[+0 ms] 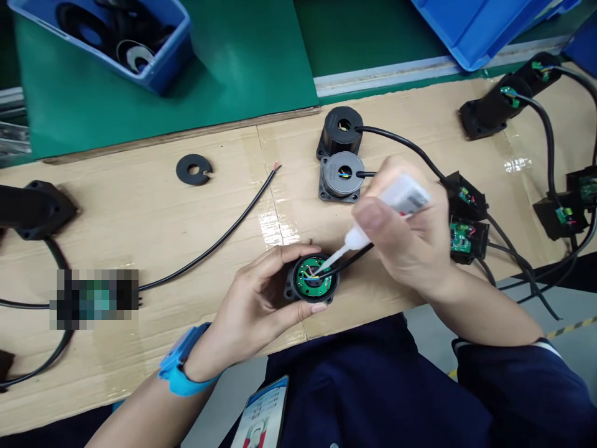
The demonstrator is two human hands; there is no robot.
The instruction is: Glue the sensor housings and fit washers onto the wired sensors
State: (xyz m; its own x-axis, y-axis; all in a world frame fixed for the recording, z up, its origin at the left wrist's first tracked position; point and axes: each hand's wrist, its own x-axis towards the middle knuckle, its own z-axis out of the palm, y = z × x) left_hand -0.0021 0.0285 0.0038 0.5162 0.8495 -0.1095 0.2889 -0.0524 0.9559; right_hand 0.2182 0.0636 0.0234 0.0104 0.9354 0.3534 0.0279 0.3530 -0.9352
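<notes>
My left hand (261, 298) grips a round black housing (290, 287) from the side, thumb below and fingers above. Inside the housing lies a green circuit board (305, 287) with thin coloured wires at its middle. My right hand (410, 242) is closed around a small white glue bottle (405, 194), tilted down to the left. The bottle's long thin nozzle (333, 258) reaches to the wires over the board; whether it touches them I cannot tell. A black cable (359, 255) runs from the housing towards my right hand, which hides part of it.
Two capped black housings (342, 177) stand behind my right hand. A notched black disc (193, 170) lies left of them. Cabled boxes with boards (466, 239) sit at right, below tall black housings (494, 106). Blue bins (172, 56) stand at the back. A loose cable (224, 239) crosses the cardboard.
</notes>
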